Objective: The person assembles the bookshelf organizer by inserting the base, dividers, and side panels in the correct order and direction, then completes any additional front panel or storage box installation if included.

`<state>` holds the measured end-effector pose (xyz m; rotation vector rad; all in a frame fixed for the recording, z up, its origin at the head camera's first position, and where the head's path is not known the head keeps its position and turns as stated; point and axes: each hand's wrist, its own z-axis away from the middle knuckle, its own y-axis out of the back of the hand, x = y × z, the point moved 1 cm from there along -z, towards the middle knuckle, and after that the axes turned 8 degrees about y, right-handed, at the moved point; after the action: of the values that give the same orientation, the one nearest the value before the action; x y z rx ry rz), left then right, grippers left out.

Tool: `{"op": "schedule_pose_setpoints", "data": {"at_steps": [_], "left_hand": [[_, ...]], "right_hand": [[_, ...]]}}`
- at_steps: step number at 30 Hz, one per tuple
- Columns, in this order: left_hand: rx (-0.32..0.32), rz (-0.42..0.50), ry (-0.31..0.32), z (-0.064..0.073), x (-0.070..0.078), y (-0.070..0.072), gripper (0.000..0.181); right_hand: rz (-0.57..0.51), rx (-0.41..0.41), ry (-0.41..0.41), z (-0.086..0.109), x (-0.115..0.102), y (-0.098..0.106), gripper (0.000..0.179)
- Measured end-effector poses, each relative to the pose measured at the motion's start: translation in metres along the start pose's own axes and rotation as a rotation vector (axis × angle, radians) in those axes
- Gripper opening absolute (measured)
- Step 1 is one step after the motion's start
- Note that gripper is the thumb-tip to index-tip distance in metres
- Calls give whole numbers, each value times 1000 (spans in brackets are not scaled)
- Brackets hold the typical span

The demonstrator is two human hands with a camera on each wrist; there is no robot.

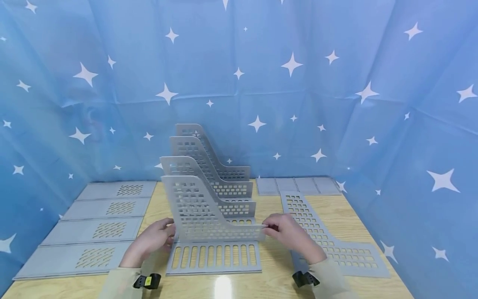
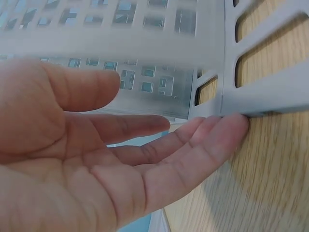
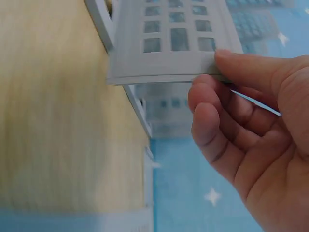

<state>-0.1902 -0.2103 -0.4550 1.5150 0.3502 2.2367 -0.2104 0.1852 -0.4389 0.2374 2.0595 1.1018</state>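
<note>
A grey perforated side panel of a file rack [image 1: 224, 236] stands upright, nearest me, at the rear of a slotted base section [image 1: 214, 270]. My right hand [image 1: 289, 234] pinches the panel's low right end between thumb and fingers, as the right wrist view shows on the panel edge [image 3: 159, 72]. At the panel's left side is my left hand [image 1: 151, 241], its fingers extended. In the left wrist view those fingertips [image 2: 231, 130] touch the edge of the slotted base [image 2: 270, 96]. Behind stand several similar upright panels [image 1: 183, 162] in a row.
Several flat grey panels [image 1: 89, 226] with slanted slots lie joined at the left. A loose perforated side panel [image 1: 358, 241] lies flat at the right. Another grey sectioned strip [image 1: 298, 187] lies at the back right. A blue star-patterned curtain [image 1: 239, 50] surrounds the wooden table [image 1: 201, 286].
</note>
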Motion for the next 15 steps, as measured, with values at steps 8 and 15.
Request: {"op": "schedule_pose_setpoints", "data": {"at_steps": [8,15], "left_hand": [[16,55,-47,-3,-2,1,41],[-40,120,-44,-5,-4,9,42]], "right_hand": [[64,74,65,-5,-4,-16,8],[22,10,-2,-4,-3,-7,5]]}}
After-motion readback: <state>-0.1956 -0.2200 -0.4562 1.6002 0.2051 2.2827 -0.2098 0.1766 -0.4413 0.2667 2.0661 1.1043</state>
